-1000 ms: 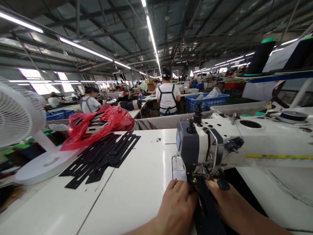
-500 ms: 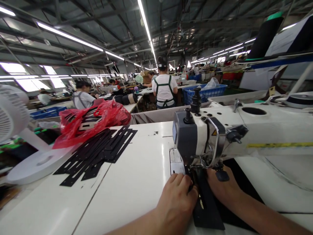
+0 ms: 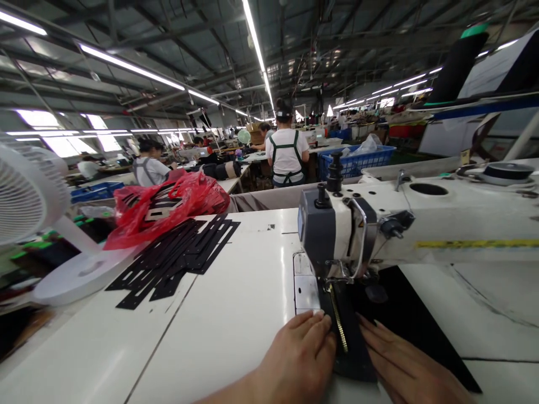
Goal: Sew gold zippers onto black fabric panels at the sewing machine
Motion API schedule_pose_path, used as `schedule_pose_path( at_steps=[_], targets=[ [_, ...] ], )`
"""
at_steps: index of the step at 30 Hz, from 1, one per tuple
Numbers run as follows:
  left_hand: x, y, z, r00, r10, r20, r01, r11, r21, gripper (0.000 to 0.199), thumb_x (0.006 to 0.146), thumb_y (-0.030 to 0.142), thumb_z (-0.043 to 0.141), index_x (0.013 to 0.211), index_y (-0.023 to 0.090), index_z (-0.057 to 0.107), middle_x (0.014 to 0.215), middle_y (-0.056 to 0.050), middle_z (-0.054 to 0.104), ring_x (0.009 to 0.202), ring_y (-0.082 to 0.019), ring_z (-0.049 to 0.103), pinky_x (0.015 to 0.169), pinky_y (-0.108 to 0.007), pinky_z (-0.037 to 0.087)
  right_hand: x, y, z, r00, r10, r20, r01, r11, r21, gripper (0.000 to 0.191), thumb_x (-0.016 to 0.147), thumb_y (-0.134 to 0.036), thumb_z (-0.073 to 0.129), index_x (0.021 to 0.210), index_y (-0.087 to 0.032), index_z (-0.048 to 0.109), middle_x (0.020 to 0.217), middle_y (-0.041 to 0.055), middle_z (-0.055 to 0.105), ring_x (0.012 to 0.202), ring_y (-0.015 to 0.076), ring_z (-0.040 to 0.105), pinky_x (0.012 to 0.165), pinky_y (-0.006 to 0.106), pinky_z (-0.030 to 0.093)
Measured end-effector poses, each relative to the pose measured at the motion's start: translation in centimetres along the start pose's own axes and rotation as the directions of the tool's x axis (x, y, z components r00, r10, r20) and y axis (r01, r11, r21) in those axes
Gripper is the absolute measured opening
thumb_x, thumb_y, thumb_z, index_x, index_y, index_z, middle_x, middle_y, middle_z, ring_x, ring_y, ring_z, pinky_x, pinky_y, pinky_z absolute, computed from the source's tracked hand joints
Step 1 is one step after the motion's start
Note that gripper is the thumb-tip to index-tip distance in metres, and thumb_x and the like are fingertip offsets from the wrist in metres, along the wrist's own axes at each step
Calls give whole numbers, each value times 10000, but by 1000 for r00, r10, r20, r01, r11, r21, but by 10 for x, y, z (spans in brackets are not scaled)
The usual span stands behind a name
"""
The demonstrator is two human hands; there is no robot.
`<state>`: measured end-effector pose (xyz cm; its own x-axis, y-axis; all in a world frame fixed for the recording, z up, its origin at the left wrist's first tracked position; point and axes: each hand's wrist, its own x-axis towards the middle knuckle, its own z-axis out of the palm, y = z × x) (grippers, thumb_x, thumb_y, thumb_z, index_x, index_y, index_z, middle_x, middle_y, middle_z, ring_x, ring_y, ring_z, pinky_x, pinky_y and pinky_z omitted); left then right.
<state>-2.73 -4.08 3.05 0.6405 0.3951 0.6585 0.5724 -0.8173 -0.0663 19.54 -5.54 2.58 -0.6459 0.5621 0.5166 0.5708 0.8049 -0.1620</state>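
Observation:
Black fabric (image 3: 357, 353) with a gold-toothed zipper (image 3: 338, 320) lies under the needle area of a white and grey sewing machine (image 3: 320, 230). My left hand (image 3: 301, 350) rests at the left edge of this fabric, its fingers bent and pressed together; whether they pinch the edge is hidden. On the right side of the zipper, my right hand (image 3: 404, 359) lies with its fingers stretched out along the fabric. A larger black piece (image 3: 412, 314) spreads behind and right of my right hand.
Black cut strips (image 3: 181, 258) are heaped on the white table (image 3: 219, 325) at left, beside a red plastic bag (image 3: 177, 202). A white fan (image 3: 76, 275) stands at far left. Beyond the table are a person in a green-strapped apron (image 3: 287, 151) and a blue basket (image 3: 357, 163).
My right hand has drawn back from beneath the machine head toward me, its fingers straighter. More of the zipper and the larger black piece shows. The camera view has shifted slightly.

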Motion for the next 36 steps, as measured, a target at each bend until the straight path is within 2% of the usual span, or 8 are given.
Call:
schedule_pose_path(
  at_steps=[4,9,14,17,23,30,36],
  targets=[
    [5,-5,1,1000,7,14,-7,1000,-12,302,940,101,331,877,85,625,932,-95,684,854,-177,664,838,-321,547,9,6,2,996,-84,-20,80,987,-143,538,726,-56,453,1237,-195,550,1167,71,604,1081,196,562,886,277,494],
    [10,-13,6,999,5,31,-5,1000,-19,291,940,102,335,848,93,611,822,-75,663,779,-158,652,827,-331,541,12,14,3,995,-101,-13,96,972,-213,459,740,-56,438,1160,-143,601,1145,105,615,1075,190,566,876,265,483],
    [14,-23,8,995,13,101,-12,1000,-12,294,951,124,305,922,92,596,793,-76,629,789,-157,622,853,-327,519,21,21,6,999,-27,-23,23,990,-142,374,785,-62,413,1065,-142,647,1114,115,634,1049,190,586,880,275,486],
    [16,-29,12,993,10,119,-9,1000,-10,296,956,145,313,879,92,595,743,-63,597,726,-152,594,828,-313,520,27,24,7,1000,15,-19,-17,997,-75,372,808,-67,412,1090,-164,634,1127,101,631,1065,192,579,891,280,493],
    [19,-38,21,990,-14,141,12,1000,15,230,927,127,375,845,98,588,763,-71,572,770,-180,571,807,-325,512,41,28,5,998,67,-15,-67,998,-21,384,842,-82,369,1104,-197,625,1111,92,636,1026,189,603,875,305,511],
    [17,-42,23,992,-11,125,6,999,35,186,917,122,409,854,101,583,779,-63,592,755,-170,580,811,-288,509,47,36,10,996,88,21,-87,996,-3,363,866,-112,349,1067,-193,640,1005,93,665,927,182,633,796,290,529],
    [18,-44,25,996,-6,94,4,1000,26,110,894,130,481,834,107,570,746,-48,586,732,-167,586,779,-279,512,47,43,17,991,136,-8,-136,991,11,377,835,-115,354,1055,-192,651,977,101,665,874,198,635,790,327,522]
  ],
)
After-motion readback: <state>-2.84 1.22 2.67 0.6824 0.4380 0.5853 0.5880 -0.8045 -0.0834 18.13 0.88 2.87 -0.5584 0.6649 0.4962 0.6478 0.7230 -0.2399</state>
